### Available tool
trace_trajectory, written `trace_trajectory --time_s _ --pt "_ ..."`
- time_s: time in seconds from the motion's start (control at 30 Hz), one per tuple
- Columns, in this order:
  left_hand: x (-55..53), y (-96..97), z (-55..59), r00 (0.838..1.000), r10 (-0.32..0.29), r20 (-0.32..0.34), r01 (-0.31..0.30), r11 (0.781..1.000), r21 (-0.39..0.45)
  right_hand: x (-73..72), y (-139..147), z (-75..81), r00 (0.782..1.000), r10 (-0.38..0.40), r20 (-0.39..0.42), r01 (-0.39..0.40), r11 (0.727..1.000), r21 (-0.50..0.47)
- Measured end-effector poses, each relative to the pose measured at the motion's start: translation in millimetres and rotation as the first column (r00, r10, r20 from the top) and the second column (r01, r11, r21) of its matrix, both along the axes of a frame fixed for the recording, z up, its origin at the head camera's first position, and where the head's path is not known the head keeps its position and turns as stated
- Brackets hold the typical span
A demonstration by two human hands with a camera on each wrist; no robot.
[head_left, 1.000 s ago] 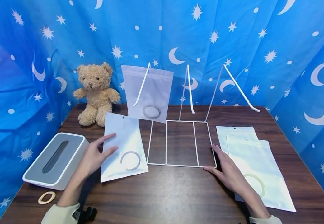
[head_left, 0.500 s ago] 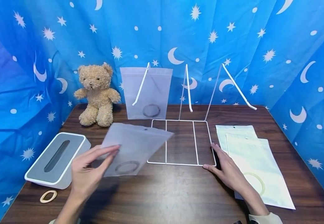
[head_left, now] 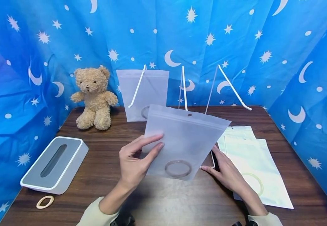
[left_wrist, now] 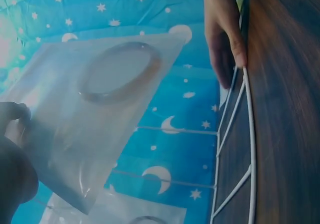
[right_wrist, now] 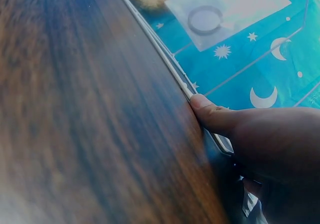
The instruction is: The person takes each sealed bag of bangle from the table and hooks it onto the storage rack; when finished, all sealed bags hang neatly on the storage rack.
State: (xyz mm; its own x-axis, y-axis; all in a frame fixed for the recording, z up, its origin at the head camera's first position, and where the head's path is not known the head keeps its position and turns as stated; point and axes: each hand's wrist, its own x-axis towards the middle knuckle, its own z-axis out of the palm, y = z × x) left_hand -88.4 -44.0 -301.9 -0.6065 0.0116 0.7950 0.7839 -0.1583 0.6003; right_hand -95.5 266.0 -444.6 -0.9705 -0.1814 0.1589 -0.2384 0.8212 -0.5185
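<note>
My left hand [head_left: 136,160] pinches the left edge of a translucent zip bag [head_left: 177,138] between thumb and fingers. The bag is lifted in front of a white wire display rack [head_left: 184,91], with a hang hole near its top. Inside it lies a brownish bangle [head_left: 190,169]; in the left wrist view the same bangle [left_wrist: 152,71] shows through the film. My right hand [head_left: 231,172] holds the rack's front right corner; its thumb [right_wrist: 210,111] presses on the front rod in the right wrist view. The lifted bag hides most of the rack's base in the head view.
Another bagged bangle [head_left: 126,86] hangs at the rack's left prong. Overlapping zip bags [head_left: 253,157], one with a pale bangle, lie on the right. A teddy bear [head_left: 92,94], a grey-topped tissue box [head_left: 75,166] and a loose beige ring [head_left: 50,200] are on the left.
My left hand has picked up the zip bag from the table's left side and carried it up and right, in front of the rack. My right hand stays at the rack's corner.
</note>
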Motion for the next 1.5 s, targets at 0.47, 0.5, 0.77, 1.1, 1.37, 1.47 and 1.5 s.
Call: trace_trajectory --time_s 0.47,0.5,0.77,1.1,1.37,1.47,1.5 --pt "-15.1 4.8 -11.6 0.996 0.022 0.09 -0.023 1.0 0.015 0.4 0.7 1.6 1.0 0.002 -0.017 -0.002 1.0 0.011" --pt "-16.9 5.2 -12.4 0.995 0.023 0.094 -0.024 1.0 0.012 0.6 0.8 1.5 1.0 0.001 -0.017 -0.001 1.0 0.009" --pt "-42.6 16.6 -21.1 0.989 0.045 0.14 -0.047 0.999 0.014 0.8 1.8 0.3 0.999 0.002 -0.04 -0.001 1.0 0.007" --pt "-99.0 40.5 -38.2 0.98 0.085 0.178 -0.103 0.99 0.096 0.3 0.9 -1.3 0.999 -0.005 -0.033 0.005 1.0 0.004" --pt "-137.5 56.4 -50.7 0.974 0.08 0.21 -0.121 0.974 0.191 0.2 0.6 -0.7 0.999 -0.005 -0.035 0.005 1.0 0.006" --pt "-146.2 59.3 -49.2 0.976 0.064 0.206 -0.11 0.97 0.217 0.1 0.5 -0.5 0.999 -0.005 -0.038 0.005 1.0 0.007" --pt "-145.8 60.0 -45.6 0.976 0.063 0.208 -0.11 0.969 0.219 0.0 0.5 -0.5 0.999 -0.005 -0.04 0.005 1.0 0.007"
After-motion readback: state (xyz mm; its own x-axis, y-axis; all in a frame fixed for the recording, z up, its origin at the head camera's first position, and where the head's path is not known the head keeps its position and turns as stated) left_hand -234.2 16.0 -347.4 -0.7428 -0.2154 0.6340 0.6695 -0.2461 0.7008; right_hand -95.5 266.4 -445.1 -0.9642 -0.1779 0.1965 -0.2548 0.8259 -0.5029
